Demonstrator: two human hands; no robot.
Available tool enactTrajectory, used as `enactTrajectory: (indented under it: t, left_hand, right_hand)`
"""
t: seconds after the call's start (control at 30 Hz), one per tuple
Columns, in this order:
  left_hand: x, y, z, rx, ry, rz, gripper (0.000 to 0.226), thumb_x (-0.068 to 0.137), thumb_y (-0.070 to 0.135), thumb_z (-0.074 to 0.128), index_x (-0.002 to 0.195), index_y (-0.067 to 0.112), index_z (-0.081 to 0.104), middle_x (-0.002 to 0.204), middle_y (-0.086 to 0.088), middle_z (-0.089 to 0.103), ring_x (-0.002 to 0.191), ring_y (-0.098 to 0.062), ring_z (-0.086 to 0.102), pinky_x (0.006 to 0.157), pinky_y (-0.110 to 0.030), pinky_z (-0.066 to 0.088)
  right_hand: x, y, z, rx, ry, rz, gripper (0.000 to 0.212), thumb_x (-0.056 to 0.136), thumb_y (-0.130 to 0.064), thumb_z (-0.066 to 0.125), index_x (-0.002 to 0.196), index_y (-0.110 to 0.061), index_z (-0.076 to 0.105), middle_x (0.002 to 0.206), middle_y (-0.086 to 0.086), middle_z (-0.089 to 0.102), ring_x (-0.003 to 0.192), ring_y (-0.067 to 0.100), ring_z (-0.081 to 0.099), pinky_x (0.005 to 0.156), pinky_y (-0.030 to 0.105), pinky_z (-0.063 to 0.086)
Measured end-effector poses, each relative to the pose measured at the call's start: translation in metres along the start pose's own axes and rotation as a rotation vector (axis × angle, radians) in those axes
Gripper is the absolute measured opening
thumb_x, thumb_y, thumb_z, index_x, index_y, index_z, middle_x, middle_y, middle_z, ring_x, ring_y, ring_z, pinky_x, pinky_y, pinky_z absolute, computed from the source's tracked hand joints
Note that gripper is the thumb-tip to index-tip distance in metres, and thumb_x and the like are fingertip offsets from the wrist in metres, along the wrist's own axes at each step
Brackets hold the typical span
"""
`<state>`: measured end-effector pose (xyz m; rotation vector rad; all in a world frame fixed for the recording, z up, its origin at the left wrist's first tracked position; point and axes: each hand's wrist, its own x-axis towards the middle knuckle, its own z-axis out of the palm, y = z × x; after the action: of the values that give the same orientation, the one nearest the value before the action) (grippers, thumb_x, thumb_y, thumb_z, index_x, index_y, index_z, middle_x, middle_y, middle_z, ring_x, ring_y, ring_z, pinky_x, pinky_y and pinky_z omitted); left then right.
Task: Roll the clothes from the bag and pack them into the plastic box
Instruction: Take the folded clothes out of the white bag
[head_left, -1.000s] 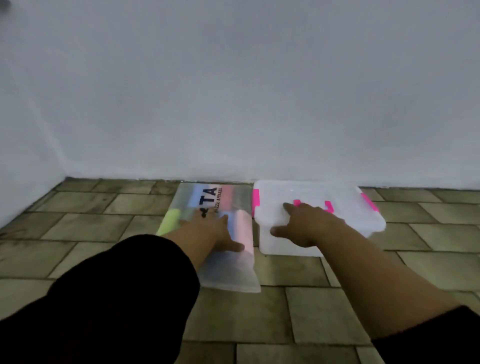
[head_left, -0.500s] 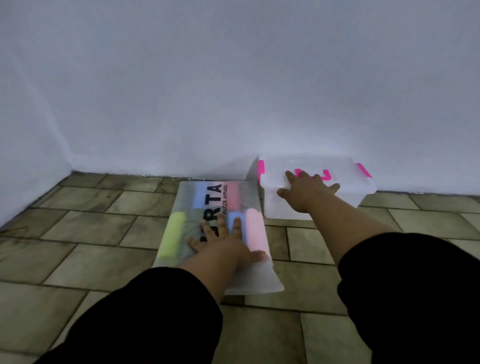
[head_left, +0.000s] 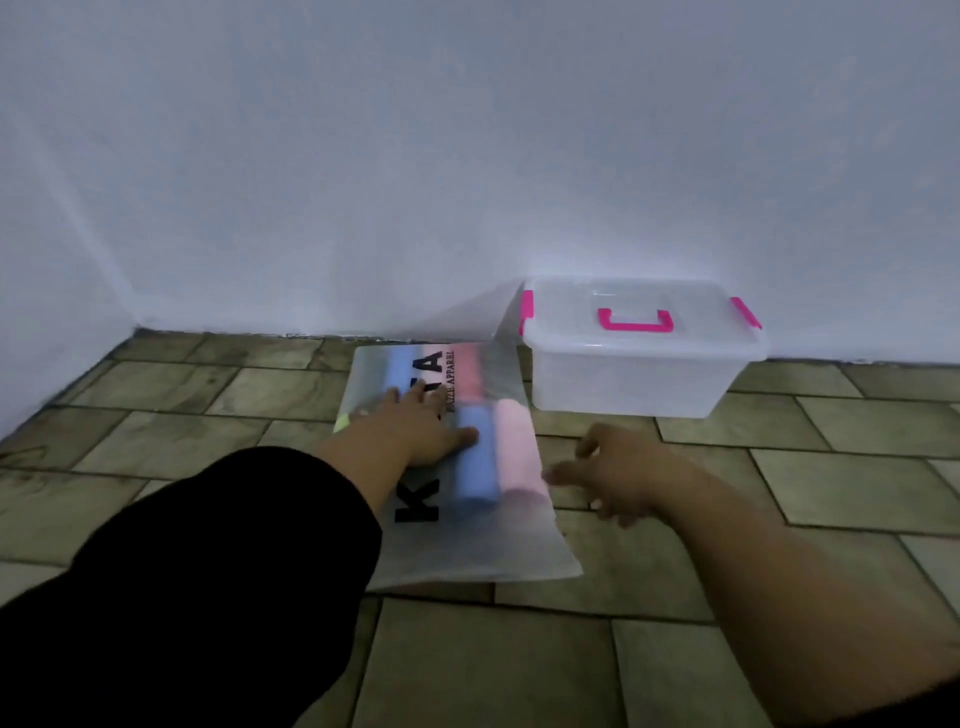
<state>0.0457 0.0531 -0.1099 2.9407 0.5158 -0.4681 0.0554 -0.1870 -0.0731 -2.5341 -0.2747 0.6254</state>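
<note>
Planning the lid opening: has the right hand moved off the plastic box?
Yes. The right hand has left the lid of the plastic box and come back toward the person, now over the floor beside the bag.

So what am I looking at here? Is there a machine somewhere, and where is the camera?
There is no machine here. You see a person's two bare hands, filmed by one camera worn on the head that looks forward and down. On the tiled floor lies a frosted plastic bag with coloured clothes inside. Next to it, against the wall, stands a clear plastic box with its lid on. The left hand lies flat on the bag. The right hand is open beside the bag and holds nothing.
</note>
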Motion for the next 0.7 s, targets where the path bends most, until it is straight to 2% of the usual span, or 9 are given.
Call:
enactTrajectory:
  t: [0.07, 0.17, 0.3, 0.37, 0.47, 0.53, 0.57, 0.63, 0.7]
  left_hand:
    - [-0.002, -0.005, 0.006, 0.000, 0.003, -0.022, 0.092, 0.075, 0.083, 0.029, 0.149, 0.036, 0.000, 0.159, 0.005, -0.006, 0.145, -0.030, -0.001, 0.112, -0.061, 0.010]
    - [-0.008, -0.003, 0.007, -0.003, -0.006, -0.045, 0.094, 0.075, 0.083, 0.025, 0.150, 0.032, 0.001, 0.160, 0.002, -0.004, 0.146, -0.029, 0.001, 0.114, -0.055, 0.012]
    - [-0.024, 0.014, 0.000, 0.075, -0.045, -0.101, 0.091, 0.083, 0.075, 0.024, 0.151, 0.017, 0.010, 0.158, -0.004, 0.014, 0.144, -0.023, 0.016, 0.115, -0.043, 0.019]
    - [-0.042, 0.033, -0.010, 0.152, -0.135, -0.097, 0.086, 0.087, 0.071, 0.025, 0.149, 0.012, 0.019, 0.156, -0.007, 0.023, 0.142, -0.024, 0.023, 0.114, -0.036, 0.019]
    - [-0.068, 0.057, -0.026, 0.084, -0.220, -0.038, 0.081, 0.089, 0.068, 0.033, 0.149, 0.015, 0.021, 0.154, -0.009, 0.026, 0.138, -0.027, 0.028, 0.109, -0.038, 0.022]
    - [-0.080, 0.065, -0.024, 0.027, -0.196, 0.001, 0.088, 0.081, 0.074, 0.041, 0.149, 0.020, 0.021, 0.152, -0.010, 0.028, 0.132, -0.032, 0.033, 0.104, -0.045, 0.028]
    - [-0.086, 0.068, -0.017, 0.065, -0.165, 0.057, 0.092, 0.079, 0.077, 0.039, 0.150, 0.023, 0.015, 0.157, -0.009, 0.016, 0.137, -0.034, 0.025, 0.107, -0.051, 0.025]
    - [-0.091, 0.075, 0.009, 0.103, -0.090, 0.184, 0.092, 0.078, 0.080, 0.033, 0.149, 0.033, -0.002, 0.158, -0.003, -0.014, 0.145, -0.035, -0.003, 0.111, -0.064, 0.009]
    - [-0.094, 0.082, 0.036, 0.066, -0.024, 0.228, 0.090, 0.077, 0.082, 0.028, 0.146, 0.039, -0.010, 0.156, 0.002, -0.024, 0.143, -0.032, -0.019, 0.108, -0.068, -0.002]
  right_hand:
    - [-0.017, 0.010, 0.021, 0.146, -0.297, 0.072, 0.035, 0.079, -0.044, 0.069, 0.099, -0.020, 0.053, 0.083, 0.011, 0.072, 0.067, 0.023, 0.071, 0.055, 0.031, 0.057]
    - [-0.024, 0.023, 0.043, 0.472, -0.363, 0.063, 0.034, 0.083, -0.012, 0.065, 0.115, -0.018, 0.053, 0.085, 0.016, 0.072, 0.064, 0.023, 0.071, 0.056, 0.030, 0.055]
    - [-0.007, 0.041, 0.020, 0.597, -0.280, 0.068, 0.039, 0.082, 0.004, 0.059, 0.116, -0.014, 0.055, 0.069, 0.015, 0.070, 0.052, 0.021, 0.064, 0.046, 0.026, 0.050]
    - [0.006, 0.052, 0.002, 0.712, -0.081, 0.114, 0.038, 0.081, 0.009, 0.056, 0.114, -0.009, 0.055, 0.067, 0.016, 0.068, 0.048, 0.022, 0.061, 0.043, 0.025, 0.048]
    - [0.021, 0.067, -0.014, 1.048, 0.234, 0.165, 0.029, 0.084, 0.005, 0.057, 0.112, -0.005, 0.056, 0.090, 0.020, 0.067, 0.066, 0.026, 0.065, 0.061, 0.036, 0.055]
    - [0.018, 0.070, -0.014, 1.162, 0.218, 0.149, 0.014, 0.089, -0.011, 0.058, 0.101, -0.015, 0.063, 0.103, 0.030, 0.064, 0.073, 0.025, 0.063, 0.067, 0.036, 0.052]
    - [0.012, 0.073, -0.011, 1.132, 0.176, 0.150, 0.009, 0.089, -0.019, 0.058, 0.096, -0.020, 0.064, 0.103, 0.031, 0.064, 0.073, 0.025, 0.063, 0.065, 0.035, 0.051]
    - [-0.004, 0.081, -0.001, 0.967, 0.077, 0.168, 0.013, 0.087, -0.027, 0.061, 0.095, -0.018, 0.066, 0.094, 0.019, 0.071, 0.076, 0.029, 0.068, 0.061, 0.036, 0.055]
    - [-0.023, 0.090, 0.011, 0.826, -0.037, 0.169, 0.021, 0.084, -0.024, 0.065, 0.099, -0.011, 0.065, 0.078, 0.012, 0.073, 0.061, 0.026, 0.067, 0.054, 0.032, 0.052]
